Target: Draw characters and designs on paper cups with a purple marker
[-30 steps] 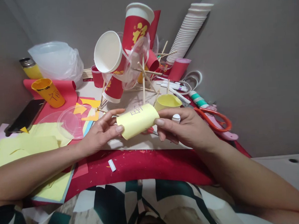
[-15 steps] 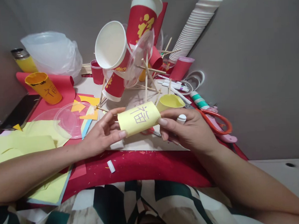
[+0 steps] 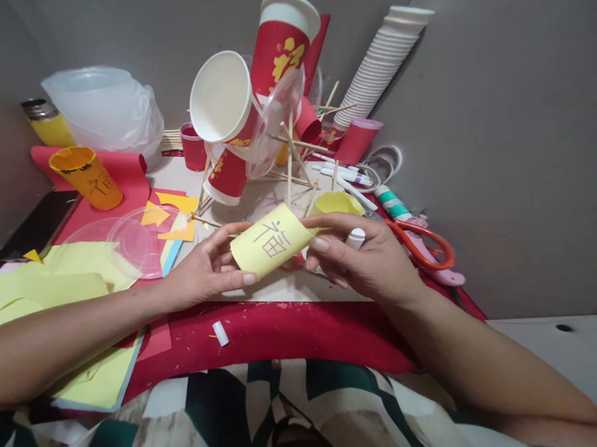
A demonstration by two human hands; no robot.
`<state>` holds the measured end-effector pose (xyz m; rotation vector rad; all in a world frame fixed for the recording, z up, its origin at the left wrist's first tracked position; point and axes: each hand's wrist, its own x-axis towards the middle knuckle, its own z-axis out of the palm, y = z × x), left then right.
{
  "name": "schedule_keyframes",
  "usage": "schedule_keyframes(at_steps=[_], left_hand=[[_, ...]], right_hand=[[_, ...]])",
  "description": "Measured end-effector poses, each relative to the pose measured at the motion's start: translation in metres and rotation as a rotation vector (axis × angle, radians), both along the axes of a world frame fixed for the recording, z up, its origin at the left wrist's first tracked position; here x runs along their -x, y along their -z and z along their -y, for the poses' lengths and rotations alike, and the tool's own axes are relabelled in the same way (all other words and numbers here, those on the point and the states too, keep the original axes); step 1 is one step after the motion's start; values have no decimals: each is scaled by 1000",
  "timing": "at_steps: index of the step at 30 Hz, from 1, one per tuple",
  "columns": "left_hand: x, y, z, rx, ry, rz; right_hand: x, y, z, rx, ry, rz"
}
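A pale yellow paper tube [image 3: 268, 246] with a purple handwritten character facing me is held up in front of my chest. My left hand [image 3: 201, 268] is closed on its left end, thumb below and fingers behind. At its right end, my right hand [image 3: 367, 250] pinches the edge. A white marker [image 3: 356, 238], mostly hidden, is tucked among the right hand's fingers. Just behind the right hand stands a yellow paper cup [image 3: 338, 204]. Past the tube is a structure of wooden sticks [image 3: 289, 160], clear plastic lids and red paper cups [image 3: 228, 170].
To the left are an orange cup [image 3: 89, 179], a phone [image 3: 37, 225], yellow paper sheets [image 3: 42, 290] and a clear lid [image 3: 134, 244]. Orange-handled scissors [image 3: 444, 246] lie right of my hand. Stacked white cups [image 3: 380, 66] lean at the back. A white cap [image 3: 220, 333] rests near the front edge.
The yellow tube has tilted, its right end rising and its character turning further toward me. My right hand has shifted slightly left, and its grip has moved to the tube's right edge.
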<state>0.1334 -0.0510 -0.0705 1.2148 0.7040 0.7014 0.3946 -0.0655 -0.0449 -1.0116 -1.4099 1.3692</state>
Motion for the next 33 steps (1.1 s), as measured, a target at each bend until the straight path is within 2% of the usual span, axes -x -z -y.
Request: schedule_keyframes(at_steps=[5,10,13,20,24,27,33], left_hand=[[-1,2,3,-96,39,-58],[1,0,6,-331,30,-232],[4,3,7,-397,25,-311],[7,13,6,-411,15,-246],[8,7,5,-399,-34,-257],[9,4,4,-331,-50,-228],[9,8,-1,-203,-26,-177]], right_hand=[[4,3,1,-9,-44,-35],[7,5,6,-59,-140,-48],[8,5,9,-73,-205,-46],[9,12,13,-129,-262,-52],[11,11,13,-123,-173,-150],[13,10,8,-101,-109,-224],[13,11,-6,-22,-100,-334]])
